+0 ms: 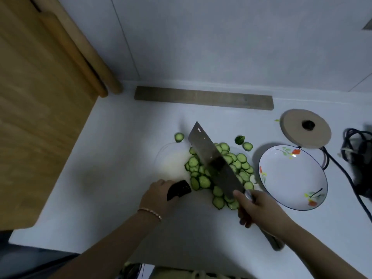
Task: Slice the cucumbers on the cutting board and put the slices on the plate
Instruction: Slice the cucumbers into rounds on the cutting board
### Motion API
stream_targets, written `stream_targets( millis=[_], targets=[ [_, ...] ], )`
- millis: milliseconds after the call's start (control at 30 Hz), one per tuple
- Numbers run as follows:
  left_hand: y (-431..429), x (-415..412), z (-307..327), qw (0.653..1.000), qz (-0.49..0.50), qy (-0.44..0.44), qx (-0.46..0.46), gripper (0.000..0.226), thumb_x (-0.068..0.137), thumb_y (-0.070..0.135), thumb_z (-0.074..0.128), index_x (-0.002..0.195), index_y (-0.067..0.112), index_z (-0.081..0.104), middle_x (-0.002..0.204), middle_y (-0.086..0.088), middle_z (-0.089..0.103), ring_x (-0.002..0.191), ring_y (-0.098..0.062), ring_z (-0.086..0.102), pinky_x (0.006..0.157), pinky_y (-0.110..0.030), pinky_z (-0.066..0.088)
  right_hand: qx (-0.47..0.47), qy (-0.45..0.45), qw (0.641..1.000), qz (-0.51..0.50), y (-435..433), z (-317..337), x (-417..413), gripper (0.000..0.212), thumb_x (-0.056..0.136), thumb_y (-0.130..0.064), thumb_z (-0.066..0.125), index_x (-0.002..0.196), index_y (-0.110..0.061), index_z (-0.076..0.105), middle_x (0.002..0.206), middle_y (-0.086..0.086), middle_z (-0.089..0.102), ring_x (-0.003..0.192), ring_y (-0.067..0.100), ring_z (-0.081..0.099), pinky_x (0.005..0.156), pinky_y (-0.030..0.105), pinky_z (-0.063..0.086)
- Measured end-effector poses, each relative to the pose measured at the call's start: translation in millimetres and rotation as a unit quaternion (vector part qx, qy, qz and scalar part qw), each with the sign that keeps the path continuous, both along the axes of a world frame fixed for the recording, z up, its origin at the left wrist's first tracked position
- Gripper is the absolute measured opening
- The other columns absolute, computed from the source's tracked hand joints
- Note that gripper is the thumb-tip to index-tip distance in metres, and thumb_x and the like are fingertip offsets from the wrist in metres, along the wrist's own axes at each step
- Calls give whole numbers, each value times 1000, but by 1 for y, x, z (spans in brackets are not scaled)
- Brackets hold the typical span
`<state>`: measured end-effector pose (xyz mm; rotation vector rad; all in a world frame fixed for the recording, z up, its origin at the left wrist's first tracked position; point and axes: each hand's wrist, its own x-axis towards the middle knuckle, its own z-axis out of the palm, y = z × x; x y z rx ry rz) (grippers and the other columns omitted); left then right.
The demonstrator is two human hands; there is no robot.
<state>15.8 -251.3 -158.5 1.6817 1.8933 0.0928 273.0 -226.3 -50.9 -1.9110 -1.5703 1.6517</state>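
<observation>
- While the right hand (pixel 259 206) wraps its fingers around the handle of the cleaver (pixel 211 158), the broad blade lies slanted over the slices. I cannot tell if it touches them.
- The left hand (pixel 159 193) curls around a dark uncut cucumber piece (pixel 179 189) at the near left edge of the pile, probably to keep it steady. The two hands are apart, with the pile between them.
- The slices (pixel 241 170) lie heaped and overlapping on the pale cutting board (pixel 171 162). Its left part is bare and gives room for more cutting.
- The plate (pixel 291 178) stands just beside the board on the right and holds no slices yet. I judge it is placed so near to make the transfer short.
- One stray slice (pixel 179 137) and a cucumber end (pixel 239 139) lie at the far edge of the board.
- Farther right, a round lid (pixel 302 135) and a black cable (pixel 342 168) limit the free room behind the plate.
</observation>
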Motion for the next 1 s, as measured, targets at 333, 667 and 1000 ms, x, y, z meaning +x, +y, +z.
stream_targets(
  millis=[333, 667, 1000],
  targets=[
    [-16, 7, -4, 980, 146, -85, 105, 35, 80, 8, 64, 114, 8, 65, 106, -18, 56, 100, -38, 47, 83, -31, 35, -34, -30, 999, 4, -16, -51, -59, 51, 96, -45, 39, 66, -7, 53, 40, -5, 39, 30, 11, 37, 35, 17, 31],
    [-8, 26, -16, 974, 145, -100, 141, 26, 68, 18, 69, 91, 6, 72, 85, -19, 63, 73, -43, 57, 65, -40, 46, -3, -6, 999, -50, -4, -31, -54, 48, 96, -46, 40, 62, -12, 36, 46, 1, 33, 35, 13, 29, 40, 18, 24],
    [-4, 25, -24, 967, 138, -119, 178, 48, 63, 37, 45, 88, 7, 74, 81, -16, 64, 74, -41, 59, 67, -39, 45, 47, -59, 996, 43, -6, -26, -58, 49, 95, -51, 36, 67, -10, 38, 60, 11, 32, 53, 20, 33, 58, 33, 29]
  ],
)
